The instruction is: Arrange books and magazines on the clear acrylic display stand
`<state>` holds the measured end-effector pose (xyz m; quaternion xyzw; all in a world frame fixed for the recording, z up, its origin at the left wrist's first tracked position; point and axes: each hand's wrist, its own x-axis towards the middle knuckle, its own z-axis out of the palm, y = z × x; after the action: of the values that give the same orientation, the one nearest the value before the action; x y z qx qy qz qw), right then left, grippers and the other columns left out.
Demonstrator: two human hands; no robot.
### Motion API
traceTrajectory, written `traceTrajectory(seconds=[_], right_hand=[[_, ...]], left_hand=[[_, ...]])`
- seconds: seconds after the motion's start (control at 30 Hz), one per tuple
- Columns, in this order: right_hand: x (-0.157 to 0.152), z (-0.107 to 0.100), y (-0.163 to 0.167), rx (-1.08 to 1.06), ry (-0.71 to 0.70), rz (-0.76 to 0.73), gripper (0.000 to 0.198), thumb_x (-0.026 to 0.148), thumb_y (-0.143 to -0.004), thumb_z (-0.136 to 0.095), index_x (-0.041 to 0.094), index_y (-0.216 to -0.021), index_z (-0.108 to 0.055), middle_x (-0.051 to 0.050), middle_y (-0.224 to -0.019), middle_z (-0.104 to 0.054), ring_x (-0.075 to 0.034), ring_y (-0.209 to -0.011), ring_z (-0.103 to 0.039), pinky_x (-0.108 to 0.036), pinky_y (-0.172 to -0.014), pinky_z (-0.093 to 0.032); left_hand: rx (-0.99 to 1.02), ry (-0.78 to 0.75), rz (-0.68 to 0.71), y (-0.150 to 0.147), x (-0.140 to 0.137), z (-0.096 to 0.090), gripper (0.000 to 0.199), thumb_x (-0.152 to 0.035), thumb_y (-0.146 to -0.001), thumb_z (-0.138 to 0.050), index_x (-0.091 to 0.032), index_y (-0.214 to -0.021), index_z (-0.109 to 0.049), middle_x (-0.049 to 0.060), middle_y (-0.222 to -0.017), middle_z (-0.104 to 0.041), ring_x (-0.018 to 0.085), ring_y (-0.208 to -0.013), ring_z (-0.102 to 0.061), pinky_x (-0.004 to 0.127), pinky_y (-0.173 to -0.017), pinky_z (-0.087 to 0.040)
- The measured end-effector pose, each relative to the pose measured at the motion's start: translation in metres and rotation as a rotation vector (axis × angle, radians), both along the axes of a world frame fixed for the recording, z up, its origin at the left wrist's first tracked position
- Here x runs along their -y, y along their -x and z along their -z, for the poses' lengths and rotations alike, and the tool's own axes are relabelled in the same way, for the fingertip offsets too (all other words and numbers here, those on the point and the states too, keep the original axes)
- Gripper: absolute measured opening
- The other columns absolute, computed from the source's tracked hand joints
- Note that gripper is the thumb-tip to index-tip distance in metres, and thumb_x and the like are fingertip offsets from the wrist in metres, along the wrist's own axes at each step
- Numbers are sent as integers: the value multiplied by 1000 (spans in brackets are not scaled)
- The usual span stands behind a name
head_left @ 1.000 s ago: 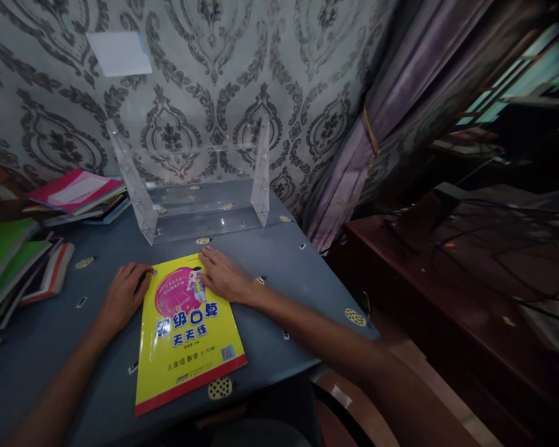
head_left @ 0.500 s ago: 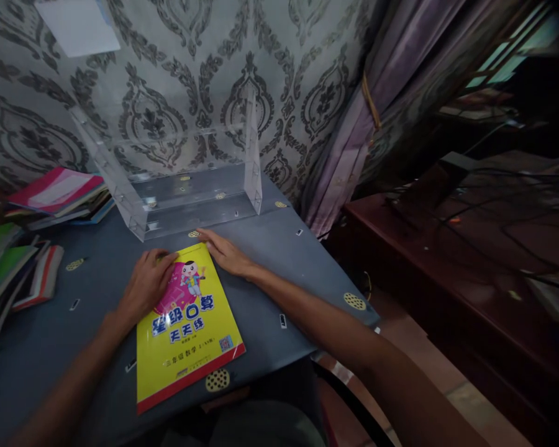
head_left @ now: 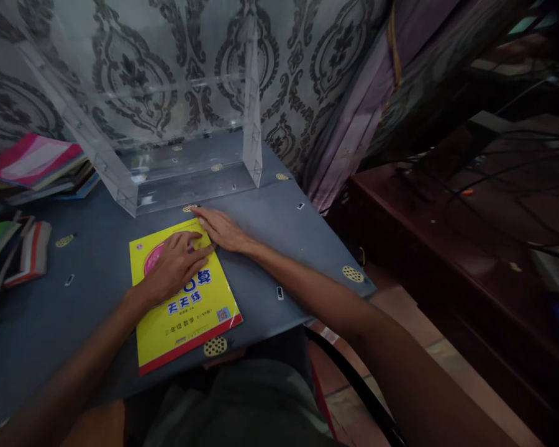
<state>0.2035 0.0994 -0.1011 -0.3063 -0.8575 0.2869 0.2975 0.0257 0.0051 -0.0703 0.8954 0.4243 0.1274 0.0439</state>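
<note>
One yellow book [head_left: 184, 316], apparently beneath left fingers [head_left: 199, 254]

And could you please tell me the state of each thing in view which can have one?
Yellow book: closed, flat, front cover up
Left hand: open, laid over the yellow book
Right hand: open, at the yellow book's upper right corner
Transparent rack: standing upright
Purple curtain: tied back
Pink-topped stack: unevenly piled

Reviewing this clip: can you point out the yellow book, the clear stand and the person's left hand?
Yellow book [head_left: 186, 304]: head view, on the printed front cover.
Clear stand [head_left: 253, 130]: head view, on its right-hand side panel.
Left hand [head_left: 172, 266]: head view, on the back of the hand.
</note>
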Motion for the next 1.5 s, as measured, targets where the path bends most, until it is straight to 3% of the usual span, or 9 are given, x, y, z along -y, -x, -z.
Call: traceTrajectory(seconds=[0.33, 0.57, 0.73, 1.1, 1.27, 1.37, 1.5], right_hand=[[-4, 7, 3, 35, -46, 9, 40, 28, -104, -39, 14, -141, -49, -13, -147, -55, -21, -136, -50, -42, -116, -38], [2, 2, 3, 113, -70, 27, 41, 26, -104, -40, 13, -141, -49, -13, -147, -55, -22, -136, -50, -43, -117, -34], [11, -1, 3, 174, -96, 30, 39, 26, -103, -42, 13, -140, -51, -14, -149, -53, -23, -140, -45, -48, -120, -28], [17, 0, -1, 213, -159, 1, 39, 28, -102, -48, 15, -137, -57, -18, -150, -51, -24, -141, -46, -51, -120, -27], [21, -5, -1, 280, -188, -4, 39, 29, -102, -48, 14, -137, -57, -18, -150, -51, -24, -142, -45, -50, -120, -28], [23, -5, -1, 297, -203, 0, 38, 29, -102, -47, 15, -136, -57, -18, -149, -52, -24, -142, -45, -51, -120, -29], [25, -7, -1, 303, -207, -4, 39, 27, -103, -45, 14, -137, -57, -19, -147, -53, -26, -144, -43, -53, -119, -30]], left_hand=[[53, 76, 216, -19, 63, -5, 40, -34, -102, -47, -38, -141, -55, 9, -129, -53, 27, -120, -46, 51, -105, -41], [6, 92, 294, -26, 84, -9, 42, -42, -99, -52, -35, -141, -54, 10, -133, -52, 29, -125, -45, 59, -113, -32], [-10, 93, 268, -29, 85, -13, 38, -37, -101, -48, -37, -138, -56, 9, -131, -53, 26, -124, -46, 56, -113, -35], [13, 63, 245, -23, 72, -9, 39, -28, -101, -47, -39, -138, -55, 8, -131, -54, 25, -121, -48, 57, -115, -32], [98, 91, 247, -21, 67, -12, 33, -36, -101, -50, -29, -132, -60, 8, -125, -59, 24, -115, -52, 50, -109, -40], [149, 94, 194, -12, 58, -9, 30, -32, -102, -47, -23, -128, -60, 10, -123, -62, 23, -114, -54, 41, -101, -47], [165, 14, 51, 15, 38, -1, 31, -28, -103, -43, -21, -129, -59, 11, -125, -62, 23, -119, -54, 44, -104, -47]])
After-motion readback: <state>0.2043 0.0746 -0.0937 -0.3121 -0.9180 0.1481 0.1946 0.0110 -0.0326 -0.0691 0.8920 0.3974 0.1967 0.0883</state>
